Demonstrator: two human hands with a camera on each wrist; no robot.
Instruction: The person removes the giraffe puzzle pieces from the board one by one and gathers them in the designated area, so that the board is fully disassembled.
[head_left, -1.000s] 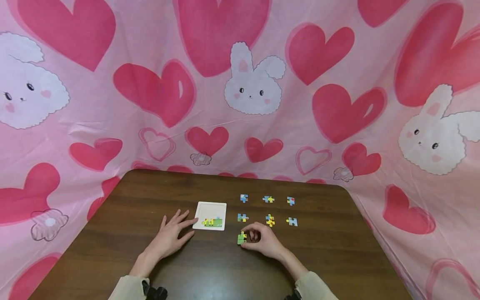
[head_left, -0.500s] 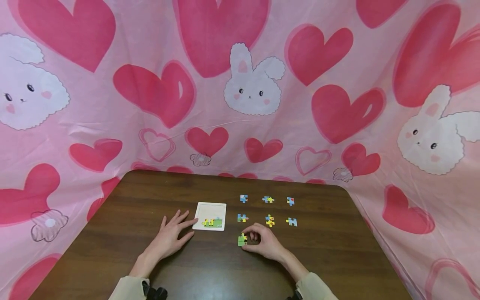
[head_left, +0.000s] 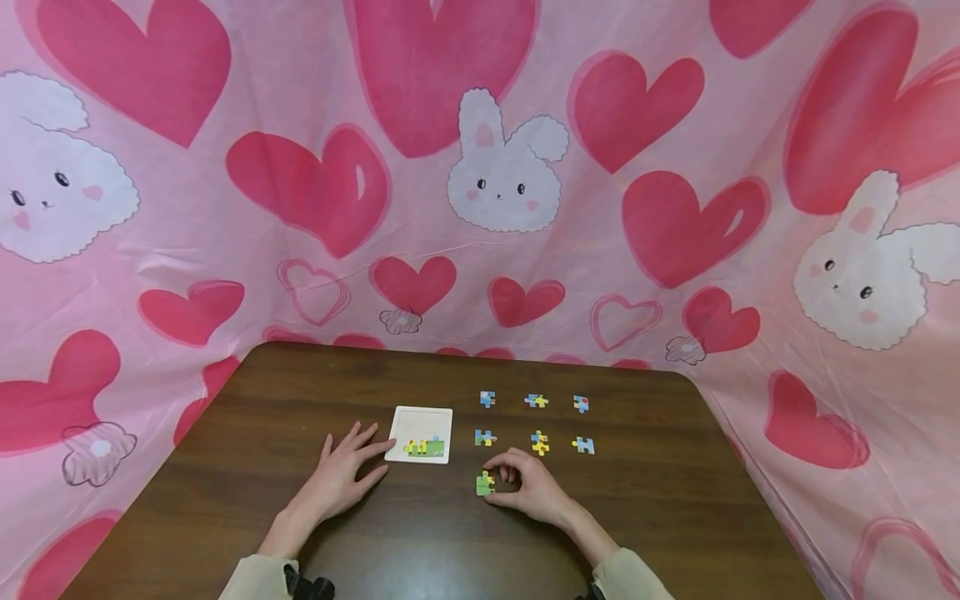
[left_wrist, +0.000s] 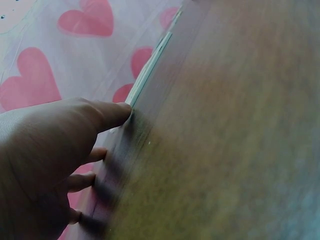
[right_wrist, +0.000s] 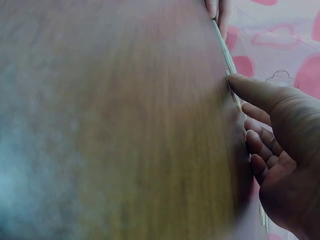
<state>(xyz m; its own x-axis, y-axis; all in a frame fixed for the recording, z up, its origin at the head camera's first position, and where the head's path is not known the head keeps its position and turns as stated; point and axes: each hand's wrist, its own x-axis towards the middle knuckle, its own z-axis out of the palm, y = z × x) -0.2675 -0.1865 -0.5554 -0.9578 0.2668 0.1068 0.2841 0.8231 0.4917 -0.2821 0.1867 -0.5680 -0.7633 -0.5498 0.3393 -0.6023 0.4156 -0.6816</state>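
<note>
In the head view, a green and yellow jigsaw piece (head_left: 485, 483) is at the tips of my right hand (head_left: 534, 490), pinched between thumb and index finger, low over or on the table. The right wrist view shows the thumb (right_wrist: 260, 92) against the piece's thin edge, other fingers curled behind. My left hand (head_left: 339, 477) lies on the table with fingers spread, its index fingertip touching the left edge of a white puzzle tray (head_left: 408, 417). Joined green and yellow pieces (head_left: 425, 448) fill the tray's near side. From the left wrist, the tray (left_wrist: 150, 70) appears edge-on.
Several loose jigsaw pieces lie in two rows right of the tray, among them a blue one (head_left: 487, 399) at the back and a yellow one (head_left: 540, 442) nearer my right hand. The brown table (head_left: 420, 533) meets a pink heart-and-rabbit cloth (head_left: 517, 250) behind.
The pinched jigsaw piece has shifted slightly towards me and turned a little in my right fingers. My left hand has stayed at the tray's edge.
</note>
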